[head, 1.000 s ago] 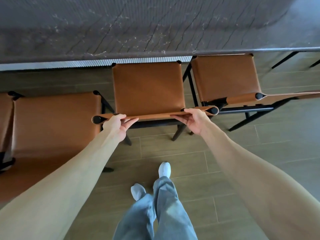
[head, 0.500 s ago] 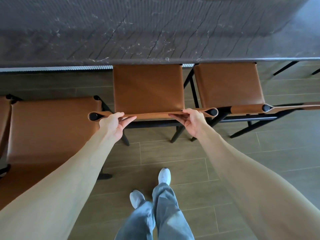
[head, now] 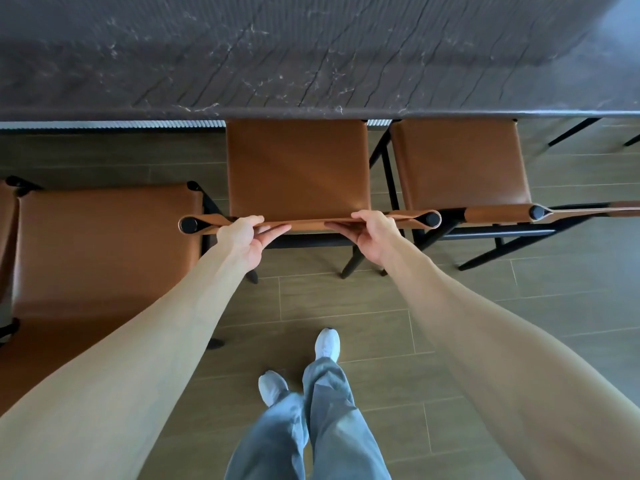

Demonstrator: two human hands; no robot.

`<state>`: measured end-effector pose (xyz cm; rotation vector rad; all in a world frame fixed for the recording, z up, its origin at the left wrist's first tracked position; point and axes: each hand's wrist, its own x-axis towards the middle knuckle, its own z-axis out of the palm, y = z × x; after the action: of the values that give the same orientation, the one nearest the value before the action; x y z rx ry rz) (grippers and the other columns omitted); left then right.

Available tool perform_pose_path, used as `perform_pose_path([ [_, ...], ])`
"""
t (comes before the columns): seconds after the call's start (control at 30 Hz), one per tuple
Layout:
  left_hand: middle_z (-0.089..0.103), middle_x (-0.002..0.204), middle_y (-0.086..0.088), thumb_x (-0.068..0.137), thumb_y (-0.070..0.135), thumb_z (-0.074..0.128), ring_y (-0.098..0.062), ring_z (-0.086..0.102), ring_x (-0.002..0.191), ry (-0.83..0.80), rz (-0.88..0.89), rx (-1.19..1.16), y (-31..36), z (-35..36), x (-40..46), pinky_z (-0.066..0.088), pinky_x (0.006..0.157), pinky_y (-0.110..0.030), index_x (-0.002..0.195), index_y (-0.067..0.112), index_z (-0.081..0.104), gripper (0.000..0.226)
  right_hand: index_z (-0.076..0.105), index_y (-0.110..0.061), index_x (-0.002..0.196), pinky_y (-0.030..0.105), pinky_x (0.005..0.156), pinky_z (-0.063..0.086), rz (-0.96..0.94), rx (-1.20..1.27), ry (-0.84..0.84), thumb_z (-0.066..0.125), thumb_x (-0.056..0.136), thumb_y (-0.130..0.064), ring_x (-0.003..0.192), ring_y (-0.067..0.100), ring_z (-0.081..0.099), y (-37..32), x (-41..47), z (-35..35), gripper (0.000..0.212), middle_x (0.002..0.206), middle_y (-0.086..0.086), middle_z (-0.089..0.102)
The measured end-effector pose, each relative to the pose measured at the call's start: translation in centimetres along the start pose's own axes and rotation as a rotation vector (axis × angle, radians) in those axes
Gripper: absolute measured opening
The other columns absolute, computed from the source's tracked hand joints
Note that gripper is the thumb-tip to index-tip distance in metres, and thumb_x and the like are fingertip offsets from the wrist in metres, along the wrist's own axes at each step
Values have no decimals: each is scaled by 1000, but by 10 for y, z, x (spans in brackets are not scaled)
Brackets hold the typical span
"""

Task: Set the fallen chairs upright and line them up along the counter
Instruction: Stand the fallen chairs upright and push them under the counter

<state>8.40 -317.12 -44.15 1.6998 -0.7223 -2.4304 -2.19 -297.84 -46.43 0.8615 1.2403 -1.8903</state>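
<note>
Nearest, both hands grip the top edge of the middle chair's backrest [head: 308, 223]: the left hand [head: 244, 237] pinches it with the thumb over the top and fingers stretched beneath, and the right hand [head: 372, 230] is curled round it the same way. Over the last second the chair has slid forward, so the front of its seat [head: 298, 168] now tucks under the dark stone counter [head: 311, 57], where earlier a strip of floor showed between them. That puts it level with the right chair [head: 457, 164], so this one looks about placed. It stands upright: tan leather seat and backrest sling on a black frame (round black caps at the rail ends). The left chair [head: 104, 247] sits further back from the counter; it seems upright, though the arm hides much of it.
</note>
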Motion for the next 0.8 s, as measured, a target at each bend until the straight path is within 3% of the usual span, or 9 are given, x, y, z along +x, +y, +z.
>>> perform_pose_path([
  [0.17, 53, 130, -25, 94, -16, 53, -44, 63, 113, 14, 2, -1, -1, -1, 2, 59, 81, -61, 134, 0, 48, 43, 41, 5, 138, 54, 73, 63, 14, -11, 8, 47, 97, 13, 96, 55, 71, -1, 1, 2, 43, 125, 37, 60],
  [0.23, 57, 123, -26, 94, -9, 59, -41, 71, 96, 14, -8, 16, -3, -5, 0, 60, 80, -57, 132, 0, 50, 40, 43, 8, 137, 51, 71, 64, 4, -29, 25, 50, 97, 10, 96, 52, 72, 3, -2, -2, 40, 121, 37, 64],
  [0.3, 62, 116, -29, 97, 3, 63, -43, 74, 83, -9, -41, 92, -5, -7, -8, 61, 79, -55, 122, 0, 55, 26, 46, 7, 136, 52, 75, 64, 4, -75, 37, 54, 100, -2, 100, 49, 72, 6, -7, 0, 38, 121, 37, 65],
  [0.37, 68, 110, -30, 99, 15, 63, -45, 73, 89, -28, -49, 239, -7, -9, -17, 62, 76, -54, 110, 0, 57, 19, 49, 2, 134, 53, 81, 63, 53, -144, 25, 59, 102, -20, 97, 50, 72, 10, -16, 2, 40, 120, 36, 65],
  [0.5, 75, 100, -24, 100, 29, 58, -39, 74, 90, -83, 20, 598, 11, -10, -47, 62, 75, -48, 111, -3, 65, 34, 58, 11, 121, 47, 71, 64, 91, -474, -44, 58, 100, -45, 87, 46, 75, 11, -51, 20, 60, 105, 33, 72],
  [0.6, 77, 96, -18, 101, 35, 55, -33, 76, 87, -116, 226, 722, 39, -7, -82, 62, 79, -46, 110, 2, 71, 38, 69, 6, 114, 45, 78, 64, -143, -610, -85, 54, 103, -45, 85, 37, 77, 2, -93, 43, 55, 95, 23, 77],
  [0.8, 73, 110, -4, 103, 32, 53, -18, 69, 105, -270, 772, 627, 90, 2, -156, 56, 97, -38, 114, 16, 71, 27, 72, -11, 113, 41, 98, 57, -693, -510, -170, 47, 107, -36, 103, 26, 74, -24, -175, 96, 36, 110, 11, 77],
])
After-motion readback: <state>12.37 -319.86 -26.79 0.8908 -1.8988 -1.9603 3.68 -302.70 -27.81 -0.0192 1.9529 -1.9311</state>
